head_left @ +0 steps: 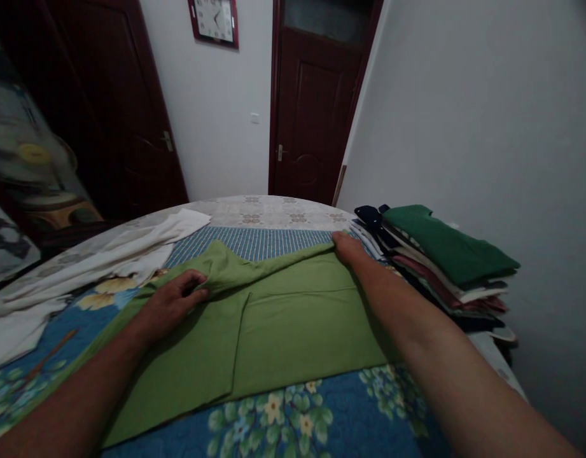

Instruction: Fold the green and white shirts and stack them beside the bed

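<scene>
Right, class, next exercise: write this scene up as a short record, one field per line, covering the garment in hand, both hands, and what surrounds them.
Garment: light green garment, spread out, far edge partly turned over
Left hand: at the raised fold; grip unclear
Right hand: closed on the far right corner
Underneath: blue flowered cloth
To the left: white garment, loosely laid
To the right: stack of folded clothes, dark green on top
Background: wall clock, dark red door
</scene>
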Action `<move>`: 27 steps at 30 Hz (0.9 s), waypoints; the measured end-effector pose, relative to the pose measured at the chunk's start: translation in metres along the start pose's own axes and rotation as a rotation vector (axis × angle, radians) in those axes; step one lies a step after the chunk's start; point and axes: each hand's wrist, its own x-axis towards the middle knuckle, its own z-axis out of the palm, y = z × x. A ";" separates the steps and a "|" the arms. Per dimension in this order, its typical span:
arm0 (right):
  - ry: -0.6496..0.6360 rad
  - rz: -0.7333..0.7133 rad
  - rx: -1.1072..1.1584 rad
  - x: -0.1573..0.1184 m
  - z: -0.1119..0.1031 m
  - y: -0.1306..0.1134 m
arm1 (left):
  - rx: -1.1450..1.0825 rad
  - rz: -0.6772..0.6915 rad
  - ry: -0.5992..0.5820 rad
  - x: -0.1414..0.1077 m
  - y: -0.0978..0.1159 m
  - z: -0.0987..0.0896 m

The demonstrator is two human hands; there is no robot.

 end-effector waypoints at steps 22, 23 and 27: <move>0.147 0.301 0.098 -0.166 -0.022 0.031 | 0.126 0.112 0.015 -0.019 -0.003 -0.017; 0.132 0.285 0.108 -0.173 -0.019 0.031 | 0.136 0.091 -0.007 -0.024 -0.002 -0.017; 0.083 0.264 0.128 -0.190 -0.014 0.031 | 0.185 -0.031 0.000 -0.036 0.008 -0.019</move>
